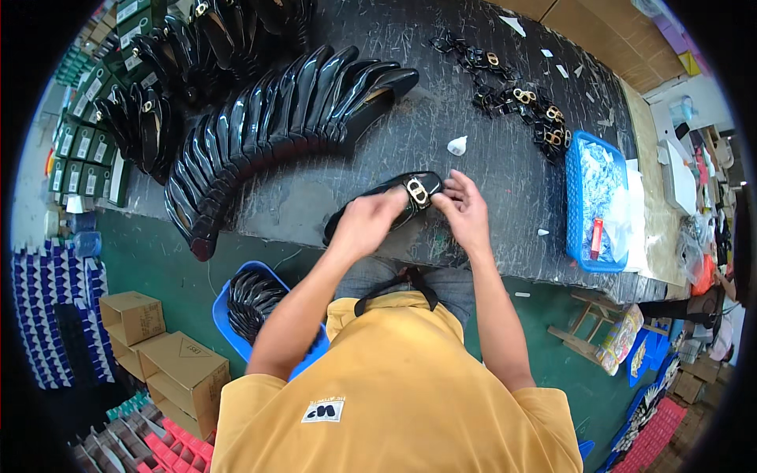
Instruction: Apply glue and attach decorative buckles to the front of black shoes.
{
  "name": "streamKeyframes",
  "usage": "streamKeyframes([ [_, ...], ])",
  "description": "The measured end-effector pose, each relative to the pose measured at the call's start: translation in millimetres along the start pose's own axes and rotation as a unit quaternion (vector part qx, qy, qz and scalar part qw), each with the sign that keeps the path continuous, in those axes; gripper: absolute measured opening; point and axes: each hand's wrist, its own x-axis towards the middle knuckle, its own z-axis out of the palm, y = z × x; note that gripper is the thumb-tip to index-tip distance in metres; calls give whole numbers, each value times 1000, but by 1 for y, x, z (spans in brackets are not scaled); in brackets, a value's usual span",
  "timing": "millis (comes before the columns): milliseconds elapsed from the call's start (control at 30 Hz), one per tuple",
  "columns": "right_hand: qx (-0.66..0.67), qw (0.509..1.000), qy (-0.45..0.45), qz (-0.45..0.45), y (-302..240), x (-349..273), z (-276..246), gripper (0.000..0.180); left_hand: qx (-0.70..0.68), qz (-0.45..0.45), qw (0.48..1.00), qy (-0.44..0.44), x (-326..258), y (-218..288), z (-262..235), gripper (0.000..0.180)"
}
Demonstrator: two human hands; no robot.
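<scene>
A glossy black shoe (394,191) lies on the dark worktable (489,158) in front of me, with a gold metal buckle (417,190) on its upper. My left hand (365,221) rests over the shoe's heel side and grips it. My right hand (465,206) pinches at the shoe's toe end, fingertips right beside the buckle. A long curved row of the same black shoes (276,126) fans across the table to the left.
Loose black straps with gold buckles (520,102) lie at the far right of the table, next to a blue basket (579,201) of small bagged parts. A blue bin of shoes (256,303) and cardboard boxes (169,359) stand on the floor at left. Green boxes (87,118) are stacked far left.
</scene>
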Motion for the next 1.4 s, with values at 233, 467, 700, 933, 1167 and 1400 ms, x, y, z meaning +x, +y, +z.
streamKeyframes([
  [233,-30,997,74,17,10,-16,4,34,403,387,827,63,-66,-53,-59,9],
  [467,-130,987,66,-63,22,-27,-4,24,336,350,699,526,-56,-18,-307,20],
  [700,-183,979,63,-67,18,-21,-2,17,390,129,694,591,13,-135,-496,30],
  [933,-184,975,70,-108,-1,-16,12,15,408,138,717,549,13,-148,-503,42],
  [1167,-165,972,107,-132,3,-21,10,17,340,426,757,362,59,54,-208,41],
  [1400,-65,983,146,-91,12,-14,1,22,547,377,693,280,157,71,-71,27],
])
